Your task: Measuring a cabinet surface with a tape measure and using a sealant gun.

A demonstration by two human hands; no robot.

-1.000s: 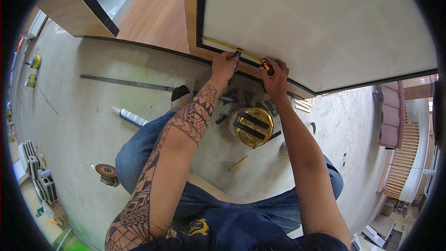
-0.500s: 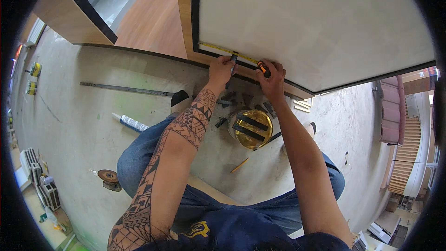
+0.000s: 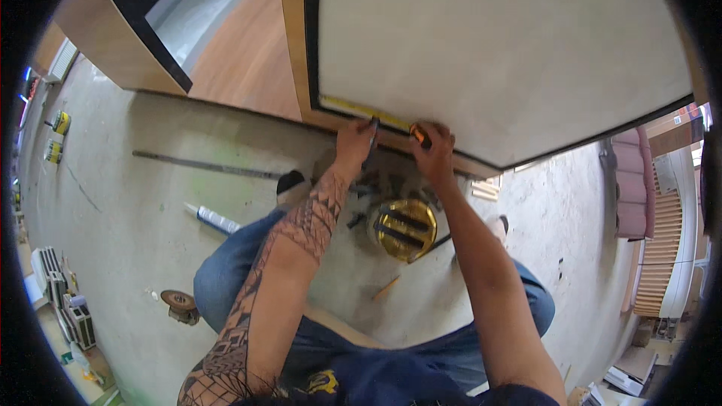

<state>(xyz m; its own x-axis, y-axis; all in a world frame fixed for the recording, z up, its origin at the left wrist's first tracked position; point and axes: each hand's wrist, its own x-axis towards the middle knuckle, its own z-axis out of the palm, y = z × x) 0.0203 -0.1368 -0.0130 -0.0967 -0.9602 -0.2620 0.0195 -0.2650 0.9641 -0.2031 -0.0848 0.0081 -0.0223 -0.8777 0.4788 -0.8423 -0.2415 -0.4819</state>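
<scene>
You are apparently measuring, your right hand (image 3: pixel 436 152) gripping a tape measure (image 3: pixel 420 136), its yellow blade (image 3: pixel 347 107) lying along the pale panel's (image 3: pixel 489 53) lower edge, your left hand (image 3: pixel 353 143) pinching a dark tool (image 3: pixel 374 122) there, the next move probably needing a steady blade.

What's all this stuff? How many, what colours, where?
tape measure: one, orange-black, in right hand
small tool: one, dark, in left hand
panel: one, whitish, ahead
wooden unit: one, brown, ahead left
lid: one, gold, between legs
strips: two, black, on lid
scraps: several, dark, beside lid
pencil: one, orange, between legs
tube: one, white-blue, left of legs
disc tool: one, brown, left
bar: one, grey, left
seat: one, pink, right
legs: two, blue jeans, below
left hand, right hand: two, bare, at panel
</scene>
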